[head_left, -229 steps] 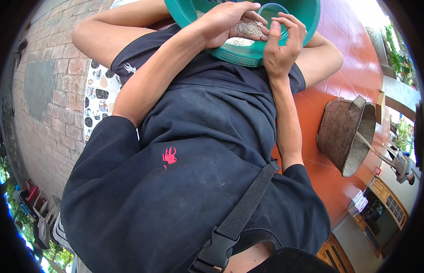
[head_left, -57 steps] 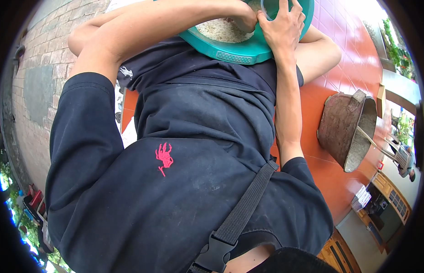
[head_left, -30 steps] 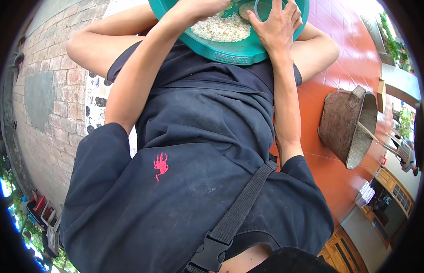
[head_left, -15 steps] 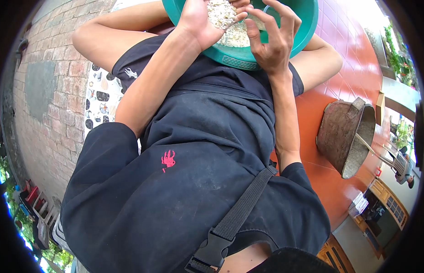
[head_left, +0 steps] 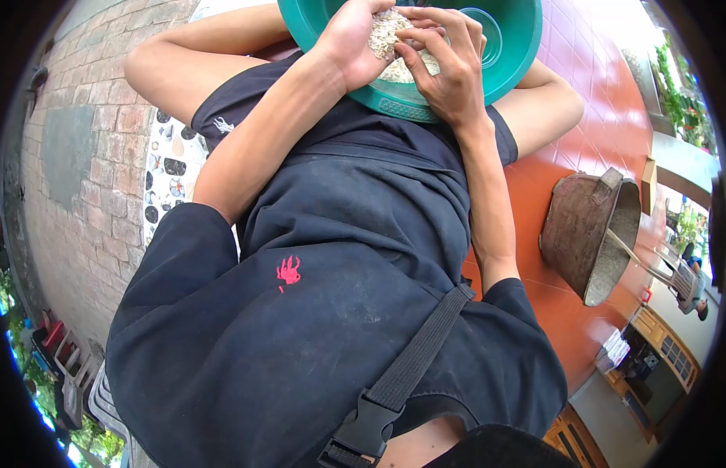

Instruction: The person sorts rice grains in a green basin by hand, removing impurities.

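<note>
A green basin (head_left: 414, 111) rests in my lap with a layer of pale, flaky grains (head_left: 398, 72) inside it. Cupped palm-up over the basin, my left hand (head_left: 354, 43) holds a heap of the same grains (head_left: 388, 30). My right hand (head_left: 453, 74) reaches in from the right, its thumb and forefinger brought close together at the edge of that heap. Anything between those fingertips is too small to tell. A clear, round-rimmed container (head_left: 488, 39) sits in the basin behind my right hand, partly hidden.
On the red tiled floor (head_left: 527, 222) at right stands a worn brown tub (head_left: 577, 226) with a stick in it. A patterned mat (head_left: 172, 168) lies at left beside brick paving (head_left: 113, 148). Another person (head_left: 697, 288) is seated far right.
My right hand has moved left and its spread fingers have drawn together at the grains. My left hand has shifted slightly right with its heap.
</note>
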Available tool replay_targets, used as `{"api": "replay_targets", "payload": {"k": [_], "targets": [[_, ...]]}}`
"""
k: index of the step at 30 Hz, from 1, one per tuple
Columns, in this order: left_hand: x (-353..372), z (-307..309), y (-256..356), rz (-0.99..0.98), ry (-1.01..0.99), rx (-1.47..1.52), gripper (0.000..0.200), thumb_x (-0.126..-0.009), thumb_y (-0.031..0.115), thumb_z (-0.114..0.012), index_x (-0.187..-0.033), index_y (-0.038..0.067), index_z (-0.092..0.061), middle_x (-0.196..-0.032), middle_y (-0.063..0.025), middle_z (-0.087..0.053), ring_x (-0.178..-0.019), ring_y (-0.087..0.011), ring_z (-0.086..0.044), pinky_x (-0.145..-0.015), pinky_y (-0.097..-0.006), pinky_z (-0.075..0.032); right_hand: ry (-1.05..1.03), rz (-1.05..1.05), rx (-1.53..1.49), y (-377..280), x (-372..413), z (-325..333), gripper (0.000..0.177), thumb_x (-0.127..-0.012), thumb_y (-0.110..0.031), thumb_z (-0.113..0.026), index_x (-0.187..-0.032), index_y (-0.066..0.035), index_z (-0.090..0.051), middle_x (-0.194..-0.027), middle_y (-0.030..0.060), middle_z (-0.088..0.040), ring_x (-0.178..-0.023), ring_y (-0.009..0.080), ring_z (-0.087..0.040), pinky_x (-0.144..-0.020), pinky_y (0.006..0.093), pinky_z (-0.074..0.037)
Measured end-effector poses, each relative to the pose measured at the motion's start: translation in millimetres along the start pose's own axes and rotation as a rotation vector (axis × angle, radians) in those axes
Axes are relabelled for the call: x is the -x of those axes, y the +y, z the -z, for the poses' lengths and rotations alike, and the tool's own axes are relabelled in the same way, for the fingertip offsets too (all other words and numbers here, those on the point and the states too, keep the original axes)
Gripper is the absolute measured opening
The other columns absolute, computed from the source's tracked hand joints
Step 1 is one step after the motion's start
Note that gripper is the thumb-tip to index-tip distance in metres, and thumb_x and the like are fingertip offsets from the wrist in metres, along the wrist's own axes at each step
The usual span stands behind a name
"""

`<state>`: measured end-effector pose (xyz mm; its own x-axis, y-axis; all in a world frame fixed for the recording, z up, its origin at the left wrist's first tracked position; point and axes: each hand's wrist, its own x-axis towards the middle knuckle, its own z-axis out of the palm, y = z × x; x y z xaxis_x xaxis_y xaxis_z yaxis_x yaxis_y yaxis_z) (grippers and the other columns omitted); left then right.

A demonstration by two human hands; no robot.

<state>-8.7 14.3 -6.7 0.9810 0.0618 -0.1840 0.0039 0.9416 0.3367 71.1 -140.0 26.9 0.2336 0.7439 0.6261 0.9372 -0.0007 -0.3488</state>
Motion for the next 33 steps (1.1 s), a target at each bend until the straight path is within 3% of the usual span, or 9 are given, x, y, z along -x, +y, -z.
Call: {"api": "replay_targets", "payload": {"k": [3,5,12,18,20,24,27,29,33], "targets": [[-4,6,-5,-0.061,0.068,-0.031,0.035,-0.109,0.025,-0.033,-0.113,0.0,-0.058,-0.102,-0.0151,-0.068,-0.092,-0.0263,-0.067,-0.082,-0.0381,-0.056,0.082,0.13,0.072,14,7,-11,0.029,-0.083,-0.013,-0.081,-0.111,-0.011,-0.073,-0.125,0.0035,-0.065,-0.122,0.0256,-0.054,-0.101,0.0408,-0.04],[-4,6,-6,-0.067,0.095,-0.003,0.033,-0.109,0.024,-0.034,-0.11,0.001,-0.057,-0.1,-0.0142,-0.067,-0.091,-0.026,-0.067,-0.083,-0.0388,-0.056,0.158,0.099,0.08,11,5,-12,0.014,-0.081,-0.013,-0.083,-0.094,-0.014,-0.078,-0.116,-0.005,-0.071,-0.11,0.0207,-0.061,-0.094,0.0356,-0.043],[2,-19,-5,-0.027,0.12,0.036,0.037,-0.109,0.022,-0.032,-0.11,-0.004,-0.059,-0.105,-0.0167,-0.067,-0.095,-0.0263,-0.067,-0.089,-0.0386,-0.058,0.218,0.131,0.047,24,8,-14,0.015,-0.084,-0.009,-0.079,-0.098,-0.013,-0.077,-0.108,-0.0043,-0.074,-0.103,0.0206,-0.063,-0.091,0.0341,-0.043],[-11,15,-6,-0.014,-0.156,0.112,0.043,-0.11,0.021,-0.03,-0.119,-0.01,-0.058,-0.11,-0.0213,-0.067,-0.097,-0.0298,-0.069,-0.09,-0.0401,-0.059,0.25,0.123,0.013,25,7,-12,0.013,-0.084,-0.007,-0.079,-0.096,-0.011,-0.076,-0.104,-0.0027,-0.074,-0.101,0.0211,-0.063,-0.089,0.0332,-0.044],[-4,-7,-4,-0.029,0.091,-0.046,0.043,-0.11,0.021,-0.03,-0.121,-0.011,-0.056,-0.11,-0.0233,-0.067,-0.1,-0.0319,-0.069,-0.093,-0.0426,-0.06,0.313,0.079,0.026,29,9,-13,0.012,-0.085,-0.008,-0.079,-0.096,-0.011,-0.075,-0.101,-0.0008,-0.074,-0.099,0.0216,-0.063,-0.087,0.0333,-0.045],[-8,-3,-4,-0.027,0.144,-0.061,0.044,-0.11,0.022,-0.03,-0.124,-0.012,-0.053,-0.111,-0.0258,-0.067,-0.104,-0.0346,-0.069,-0.097,-0.0441,-0.059,0.471,-0.06,0.072,28,11,-9,0.008,-0.088,-0.01,-0.08,-0.096,-0.009,-0.075,-0.1,0.0012,-0.074,-0.097,0.0215,-0.064,-0.088,0.0333,-0.045],[-23,26,-8,-0.057,-0.211,-0.043,0.045,-0.11,0.024,-0.031,-0.126,-0.012,-0.052,-0.114,-0.0273,-0.067,-0.106,-0.0364,-0.069,-0.097,-0.0444,-0.059,0.568,-0.172,0.106,27,12,-6,0.008,-0.089,-0.01,-0.08,-0.096,-0.009,-0.075,-0.1,0.0013,-0.074,-0.097,0.0216,-0.064,-0.09,0.0333,-0.045],[-1,-22,0,-0.008,0.192,-0.091,0.045,-0.11,0.025,-0.032,-0.125,-0.012,-0.053,-0.114,-0.0271,-0.067,-0.107,-0.0373,-0.069,-0.097,-0.0447,-0.059,0.593,-0.208,0.102,30,15,-5,0.009,-0.089,-0.01,-0.08,-0.097,-0.008,-0.075,-0.098,0.0026,-0.074,-0.098,0.0226,-0.064,-0.091,0.0347,-0.045],[-6,-9,-1,-0.007,0.134,-0.084,0.045,-0.11,0.026,-0.033,-0.123,-0.011,-0.054,-0.113,-0.0269,-0.068,-0.106,-0.0373,-0.069,-0.097,-0.0443,-0.059,0.614,-0.371,0.2,33,17,-1,0.009,-0.093,-0.011,-0.076,-0.1,-0.005,-0.075,-0.102,0.0072,-0.073,-0.101,0.0244,-0.065,-0.092,0.0361,-0.048]]}}
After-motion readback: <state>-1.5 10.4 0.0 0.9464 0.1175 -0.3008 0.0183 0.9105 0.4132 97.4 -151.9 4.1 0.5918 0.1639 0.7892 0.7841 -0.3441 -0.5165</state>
